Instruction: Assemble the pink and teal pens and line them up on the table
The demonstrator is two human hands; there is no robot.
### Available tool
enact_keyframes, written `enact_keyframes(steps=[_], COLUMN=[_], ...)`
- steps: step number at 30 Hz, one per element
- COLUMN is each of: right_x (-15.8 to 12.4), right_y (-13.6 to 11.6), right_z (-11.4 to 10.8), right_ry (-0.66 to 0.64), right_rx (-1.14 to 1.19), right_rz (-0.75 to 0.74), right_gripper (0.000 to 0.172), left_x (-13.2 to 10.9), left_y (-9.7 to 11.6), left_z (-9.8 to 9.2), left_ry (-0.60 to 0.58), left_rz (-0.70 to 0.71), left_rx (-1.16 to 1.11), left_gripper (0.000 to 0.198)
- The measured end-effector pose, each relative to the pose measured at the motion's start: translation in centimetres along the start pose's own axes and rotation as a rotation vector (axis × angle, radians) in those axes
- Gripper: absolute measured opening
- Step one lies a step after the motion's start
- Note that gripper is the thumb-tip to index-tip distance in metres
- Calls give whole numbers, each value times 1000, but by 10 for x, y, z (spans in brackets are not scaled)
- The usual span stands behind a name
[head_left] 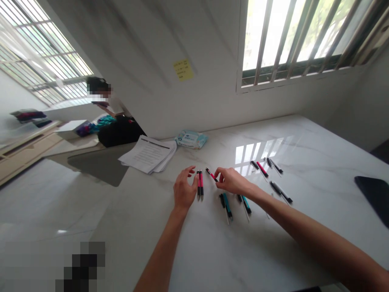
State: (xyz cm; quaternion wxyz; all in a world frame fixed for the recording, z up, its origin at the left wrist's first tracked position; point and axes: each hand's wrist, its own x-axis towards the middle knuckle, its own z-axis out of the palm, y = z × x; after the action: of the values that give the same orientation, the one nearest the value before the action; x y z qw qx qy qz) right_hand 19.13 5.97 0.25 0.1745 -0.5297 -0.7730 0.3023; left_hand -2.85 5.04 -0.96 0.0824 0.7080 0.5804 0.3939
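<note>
My left hand [184, 188] hovers with curved, parted fingers just left of two pink-and-black pens [199, 185] lying side by side, and it holds nothing. My right hand [232, 181] reaches in from the right, its fingertips at the end of a short pink-and-black pen [211, 174]. I cannot tell whether they grip it. Below that hand lie two teal-and-black pens [227, 206] [246, 204]. To its right are a pink-and-black pen [261, 169] and black pens [281, 194] [275, 165]. All of these rest on a white marble table [209, 251].
Behind the pens lie a stack of printed papers [147, 154] and a pale blue wet-wipes packet [191, 139]. A dark tablet [375, 194] sits at the right edge. Beyond the table stand a person [101, 95] and a black bag [120, 132].
</note>
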Motion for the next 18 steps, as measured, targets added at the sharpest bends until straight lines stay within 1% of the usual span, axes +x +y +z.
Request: enact_keyframes(steps=[3, 5, 9, 14, 16, 18], right_x=[0, 0, 0, 0, 0, -1], right_y=[-17, -28, -42, -52, -52, -48], right_z=[15, 21, 25, 29, 31, 29], right_ry=[-10, -26, -33, -64, -95, -99], right_rx=[-78, -146, -226, -250, -232, -192], right_rz=[11, 21, 26, -17, -59, -96], right_gripper=[34, 34, 35, 37, 39, 36], left_x=[2, 3, 3, 2, 1, 1], left_y=[-9, -13, -15, -16, -16, -16], left_z=[0, 1, 1, 2, 3, 3], left_ry=[-8, -23, -61, -76, -77, -82], left_rz=[-58, -81, -83, -66, -36, -2], left_rx=[5, 9, 21, 30, 34, 41], left_gripper=[30, 30, 28, 27, 26, 25])
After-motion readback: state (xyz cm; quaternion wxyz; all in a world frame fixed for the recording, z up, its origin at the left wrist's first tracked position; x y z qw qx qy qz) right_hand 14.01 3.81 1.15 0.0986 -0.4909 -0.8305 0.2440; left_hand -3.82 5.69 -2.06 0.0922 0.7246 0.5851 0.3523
